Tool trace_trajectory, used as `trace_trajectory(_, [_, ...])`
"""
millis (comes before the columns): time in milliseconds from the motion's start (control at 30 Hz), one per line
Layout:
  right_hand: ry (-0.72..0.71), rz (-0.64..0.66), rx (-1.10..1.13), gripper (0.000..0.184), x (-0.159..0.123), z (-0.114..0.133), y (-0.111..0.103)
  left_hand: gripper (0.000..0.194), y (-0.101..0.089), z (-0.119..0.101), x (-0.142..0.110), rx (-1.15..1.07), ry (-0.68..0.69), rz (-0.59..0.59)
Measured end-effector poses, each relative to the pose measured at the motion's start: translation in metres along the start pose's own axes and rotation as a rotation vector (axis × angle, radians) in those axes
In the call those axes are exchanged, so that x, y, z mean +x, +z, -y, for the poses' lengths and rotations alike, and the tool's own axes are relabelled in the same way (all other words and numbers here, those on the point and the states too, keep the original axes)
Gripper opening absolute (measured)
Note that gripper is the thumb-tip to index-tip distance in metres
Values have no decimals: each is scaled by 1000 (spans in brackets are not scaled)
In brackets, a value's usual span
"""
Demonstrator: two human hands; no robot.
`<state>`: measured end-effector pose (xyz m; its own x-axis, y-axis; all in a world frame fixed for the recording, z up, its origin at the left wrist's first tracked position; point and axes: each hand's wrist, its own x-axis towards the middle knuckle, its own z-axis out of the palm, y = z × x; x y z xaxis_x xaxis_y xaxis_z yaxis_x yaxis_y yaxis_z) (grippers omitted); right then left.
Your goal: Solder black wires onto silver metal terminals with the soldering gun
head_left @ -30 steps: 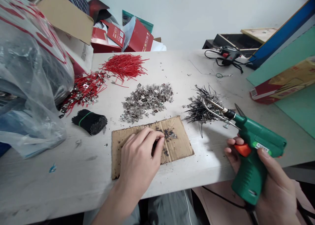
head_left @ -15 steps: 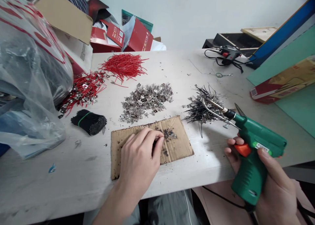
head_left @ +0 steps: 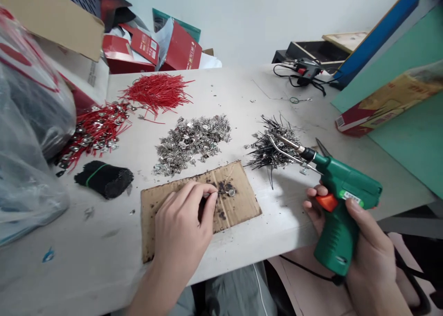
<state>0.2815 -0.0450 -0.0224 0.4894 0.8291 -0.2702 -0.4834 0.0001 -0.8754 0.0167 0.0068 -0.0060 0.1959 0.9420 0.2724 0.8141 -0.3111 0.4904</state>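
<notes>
My left hand (head_left: 183,219) rests over a stained piece of cardboard (head_left: 245,200), thumb and forefinger pinched on a short black wire (head_left: 220,193). At the wire's outer end, a small shiny metal tab (head_left: 231,193) lies by dark burnt spots on the cardboard. A green soldering gun (head_left: 349,182) with an orange trigger is gripped in my right hand (head_left: 370,251). Its metal tip and thin curved feed tube point left, overlapping in view a pile of black wires with metal tabs (head_left: 270,150). Loose metal tabs (head_left: 194,143) are heaped behind the cardboard.
At left lie a banded black wire bundle (head_left: 104,178), red wires with tabs (head_left: 95,131) and plain red wires (head_left: 157,92). A plastic bag (head_left: 31,159) stands beside them. Farther right are a corded black device (head_left: 306,71) and a red-and-yellow box (head_left: 380,104).
The whole scene has shifted left in view as the camera turned slightly right. Both hands keep nearly the same places over the table, with the same holds.
</notes>
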Motion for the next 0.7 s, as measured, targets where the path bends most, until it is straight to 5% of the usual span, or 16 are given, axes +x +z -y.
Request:
trace_trajectory(333, [45,5,97,28,1,2,1,7,-18,-10,3,-116,9,-96])
trace_trajectory(500, [99,-10,173,28,3,2,0,8,-33,-35,33,-136,-46,-132])
trace_trajectory(700, [78,-28,256,26,4,4,3,10,16,-68,98,-183,60,-16])
